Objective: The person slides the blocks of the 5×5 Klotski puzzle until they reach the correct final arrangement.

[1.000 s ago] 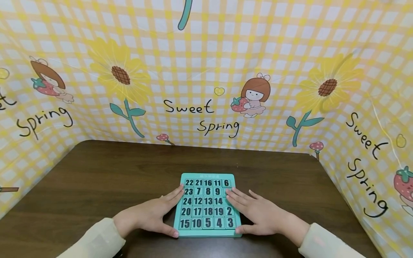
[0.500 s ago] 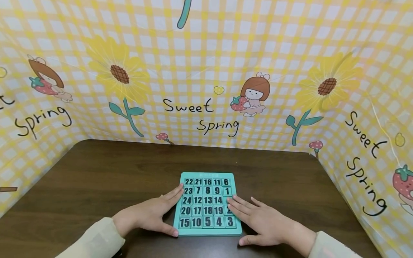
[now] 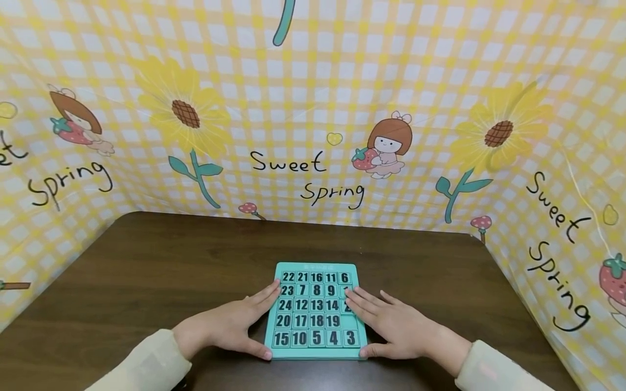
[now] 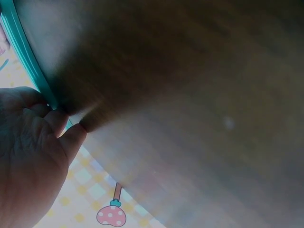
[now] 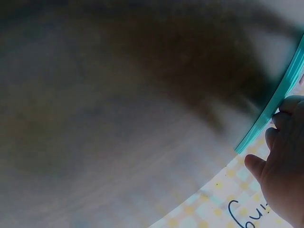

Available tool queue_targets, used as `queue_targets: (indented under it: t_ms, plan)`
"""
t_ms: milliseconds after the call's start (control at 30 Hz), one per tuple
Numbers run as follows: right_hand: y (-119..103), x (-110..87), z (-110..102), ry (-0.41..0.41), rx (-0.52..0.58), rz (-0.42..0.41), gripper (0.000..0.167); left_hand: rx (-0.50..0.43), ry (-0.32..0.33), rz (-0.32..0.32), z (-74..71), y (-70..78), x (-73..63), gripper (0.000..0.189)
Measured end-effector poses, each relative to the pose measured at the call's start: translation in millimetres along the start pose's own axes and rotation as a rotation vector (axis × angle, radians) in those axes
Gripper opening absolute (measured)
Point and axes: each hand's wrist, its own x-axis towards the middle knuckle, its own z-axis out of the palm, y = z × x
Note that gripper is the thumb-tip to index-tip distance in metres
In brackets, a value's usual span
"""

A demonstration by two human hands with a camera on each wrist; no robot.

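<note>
Now tile 2 [image 3: 346, 308] sits one row higher, partly beneath the straight fingers of the right hand [image 3: 393, 327]; the vacant slot [image 3: 350, 322] presumably frees tile 3 [image 3: 350, 339] to slide; the left hand [image 3: 233, 327], thumb spread, touches the number board [image 3: 315, 353] on the table [image 3: 171, 260]
</note>
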Motion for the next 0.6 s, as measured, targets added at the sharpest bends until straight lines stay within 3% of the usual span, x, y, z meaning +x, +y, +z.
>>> queue_targets:
  t_ms: [300, 600]
  plan:
    - [-1, -3.3, 2, 0.019, -0.007, -0.019, 0.088, -0.003, 0.004, 0.001, 1.0, 0.4, -0.3, 0.121]
    - [-19, -25.6, 8, 0.108, -0.128, -0.139, 0.086, -0.010, 0.001, -0.005, 0.0, 0.7, -0.1, 0.121]
